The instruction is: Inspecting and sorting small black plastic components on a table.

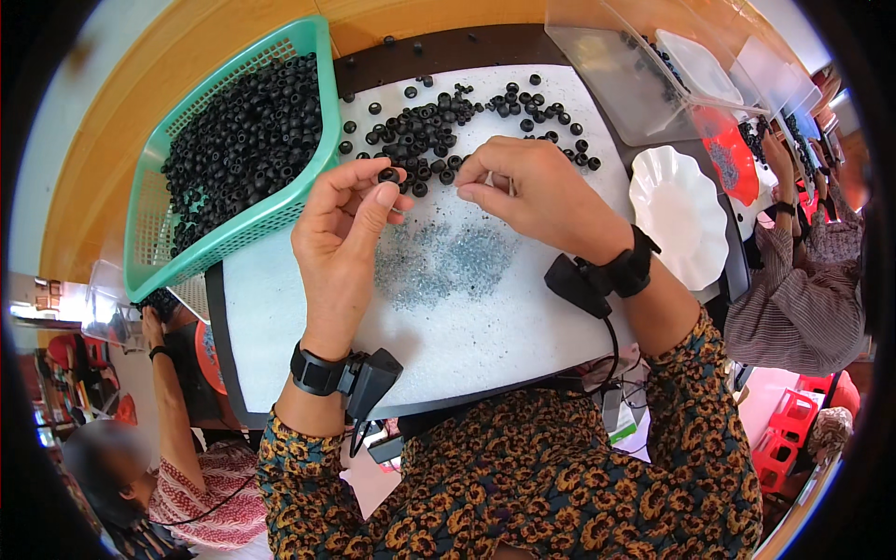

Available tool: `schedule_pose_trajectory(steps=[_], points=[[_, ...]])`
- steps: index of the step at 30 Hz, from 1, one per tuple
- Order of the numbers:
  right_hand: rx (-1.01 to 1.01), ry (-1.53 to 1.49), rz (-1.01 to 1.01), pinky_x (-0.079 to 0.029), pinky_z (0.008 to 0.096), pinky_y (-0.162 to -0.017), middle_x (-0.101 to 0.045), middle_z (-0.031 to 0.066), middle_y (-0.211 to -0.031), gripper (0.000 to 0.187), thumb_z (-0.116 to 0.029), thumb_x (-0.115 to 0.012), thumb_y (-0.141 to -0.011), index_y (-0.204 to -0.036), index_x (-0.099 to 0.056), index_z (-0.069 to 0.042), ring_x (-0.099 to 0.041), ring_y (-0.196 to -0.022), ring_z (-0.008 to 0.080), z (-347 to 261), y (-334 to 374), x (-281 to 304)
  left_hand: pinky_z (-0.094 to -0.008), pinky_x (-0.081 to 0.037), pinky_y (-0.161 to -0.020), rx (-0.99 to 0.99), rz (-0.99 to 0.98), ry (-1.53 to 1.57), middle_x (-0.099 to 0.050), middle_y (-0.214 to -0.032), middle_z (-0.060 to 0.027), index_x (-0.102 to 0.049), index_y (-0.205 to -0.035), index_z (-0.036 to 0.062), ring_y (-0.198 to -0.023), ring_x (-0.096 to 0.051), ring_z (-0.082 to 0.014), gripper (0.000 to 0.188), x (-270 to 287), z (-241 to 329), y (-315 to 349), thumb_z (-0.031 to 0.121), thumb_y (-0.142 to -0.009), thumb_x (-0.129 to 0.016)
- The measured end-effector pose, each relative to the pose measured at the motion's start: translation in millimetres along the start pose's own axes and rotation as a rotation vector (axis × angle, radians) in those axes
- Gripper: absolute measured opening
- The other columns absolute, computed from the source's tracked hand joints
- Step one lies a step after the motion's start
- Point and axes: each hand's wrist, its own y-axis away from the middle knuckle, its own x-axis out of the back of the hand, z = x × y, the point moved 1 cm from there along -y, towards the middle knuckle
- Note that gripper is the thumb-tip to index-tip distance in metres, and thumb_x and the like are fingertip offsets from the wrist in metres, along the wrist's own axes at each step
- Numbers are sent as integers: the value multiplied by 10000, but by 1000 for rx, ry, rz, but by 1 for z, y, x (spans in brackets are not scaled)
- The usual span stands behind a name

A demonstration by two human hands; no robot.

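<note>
Left of the black ring bead (pixel 388 175), a green perforated basket (pixel 329 84) heaped with like beads is noted. The bead itself is pinched between thumb and forefinger of the left hand (pixel 341 229), other fingers loosely curled; the direction of its hole cannot be determined. Just beyond and rightward of it, loose black beads (pixel 415 131) are scattered; nearer the wearer, tiny clear-blue beads (pixel 467 257) are spread. To its right, roughly level and apart, the right hand (pixel 537 187) is held, fingertips brought together; whether anything is gripped cannot be told.
</note>
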Motion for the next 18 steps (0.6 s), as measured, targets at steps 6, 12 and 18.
schedule_pose_trajectory(steps=[6,12,18], points=[[-38,131,-145,-488,384,-630,-632,105,-696,80,-125,-618,-793,-778,-651,-54,-619,-676,299,3,9,23,-239,-505,-704,51,3,-19,-649,-985,-72,-603,-1127,0,-792,-609,-107,216,-1,-3,0,69,-923,-624],[44,227,-383,-477,347,-630,-618,80,-750,44,-90,-652,-785,-804,-644,-51,-613,-677,263,-10,26,38,-230,-492,-692,72,-32,-26,-652,-972,-62,-611,-1121,6,-782,-599,-97,208,-3,-4,3,68,-922,-625],[92,291,-291,-495,404,-625,-621,91,-741,69,-124,-620,-813,-768,-637,-74,-624,-695,297,-10,44,32,-251,-481,-708,81,-73,-23,-662,-997,-83,-609,-1135,10,-784,-595,-111,240,-4,-3,4,122,-923,-632]])
